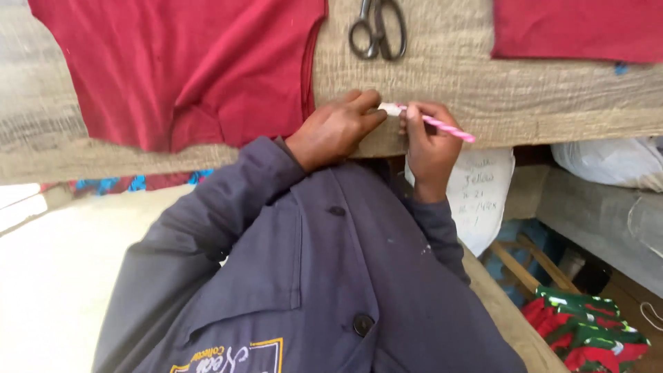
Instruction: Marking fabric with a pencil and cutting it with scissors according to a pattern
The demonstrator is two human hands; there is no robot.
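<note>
At the near edge of the wooden worktable (539,97), my left hand (335,128) pins a small white slip (391,108) under its fingertips. My right hand (428,141) grips a pink-and-white striped pen (442,126), its tip resting on the slip. Both sleeves are dark blue-grey. A red cut cloth piece (186,65) lies flat just left of my left hand.
Black scissors (378,29) lie at the far edge of the table, above my hands. Another red cloth piece (580,27) sits at the top right. Below the table hang a white sheet with handwriting (483,193), a white bag (615,162), and red-green fabric (587,331).
</note>
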